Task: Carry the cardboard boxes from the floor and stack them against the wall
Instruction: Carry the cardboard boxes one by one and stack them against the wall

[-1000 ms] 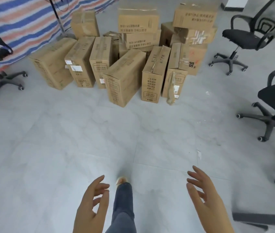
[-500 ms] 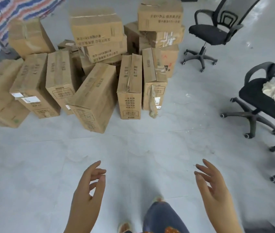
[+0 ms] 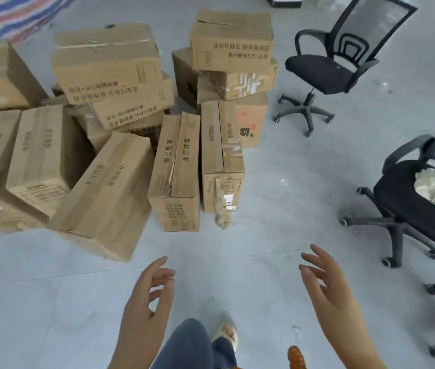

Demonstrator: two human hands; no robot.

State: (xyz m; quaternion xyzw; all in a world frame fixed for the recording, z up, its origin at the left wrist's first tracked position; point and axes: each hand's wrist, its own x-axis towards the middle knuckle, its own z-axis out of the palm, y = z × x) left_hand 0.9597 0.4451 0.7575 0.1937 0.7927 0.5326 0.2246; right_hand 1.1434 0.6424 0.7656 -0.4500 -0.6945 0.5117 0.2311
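Head view: left hand (image 3: 147, 307) and right hand (image 3: 330, 296), each grip released, fingers loosely spread, nothing held. The cardboard boxes (image 3: 120, 145) are now seen larger and nearer than a second ago; an approach for pickup is judged under way. Ahead of both grips, the boxes are piled on the floor (image 3: 277, 235): brown, taped, printed, some upright, some leaning. Office chairs (image 3: 325, 73) are noted beyond the right grip.

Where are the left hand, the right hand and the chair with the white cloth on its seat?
left hand (image 3: 145, 310), head view, on the back of the hand.
right hand (image 3: 330, 291), head view, on the palm side.
chair with the white cloth (image 3: 397, 187), head view, on the bare black seat.
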